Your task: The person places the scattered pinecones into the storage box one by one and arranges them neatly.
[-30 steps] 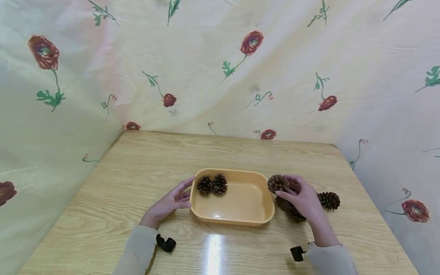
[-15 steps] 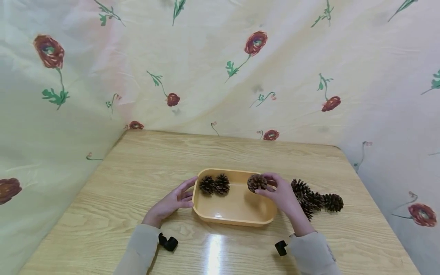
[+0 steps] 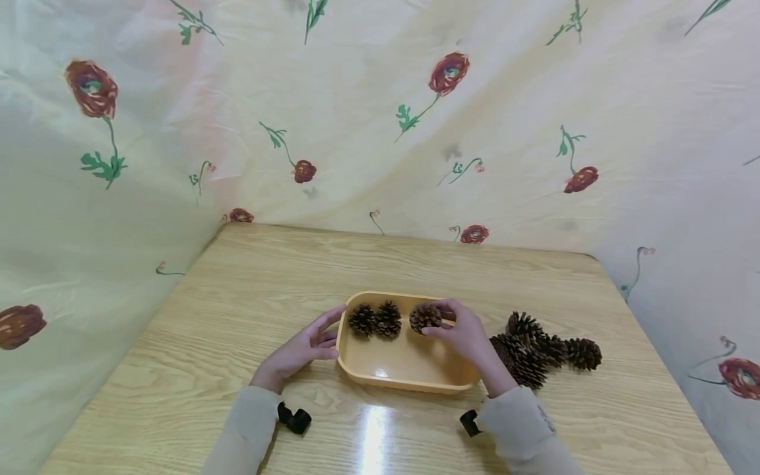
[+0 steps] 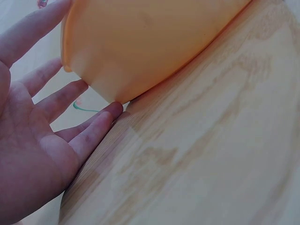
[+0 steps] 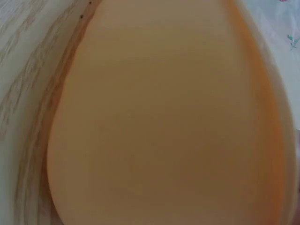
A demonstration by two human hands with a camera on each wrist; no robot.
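Note:
An orange-yellow plastic tub [image 3: 410, 385] stands on the wooden table. Two pine cones, one at the far left [image 3: 361, 320] and one beside it [image 3: 388, 320], sit side by side inside it. My right hand [image 3: 466, 335] pinches a third pine cone [image 3: 424, 318] by its right side, over the tub's inside to the right of that pair. Whether this cone touches the bottom I cannot tell. With spread, fairly straight fingers, my left hand [image 3: 301, 349] touches the tub's left end; the left wrist view shows fingertips against the tub wall [image 4: 136, 51]. The tub's outer wall [image 5: 164, 112] fills most of the right wrist view.
Several more pine cones [image 3: 525, 356] lie heaped on the table right of the tub, partly behind my right forearm. A flower-patterned cloth [image 3: 350, 119] hangs behind and beside the table [image 3: 285, 264].
My right hand has carried the pine cone leftward from beside the heap, across the tub's right rim and into the tub's space. The left hand stays at the tub's left end.

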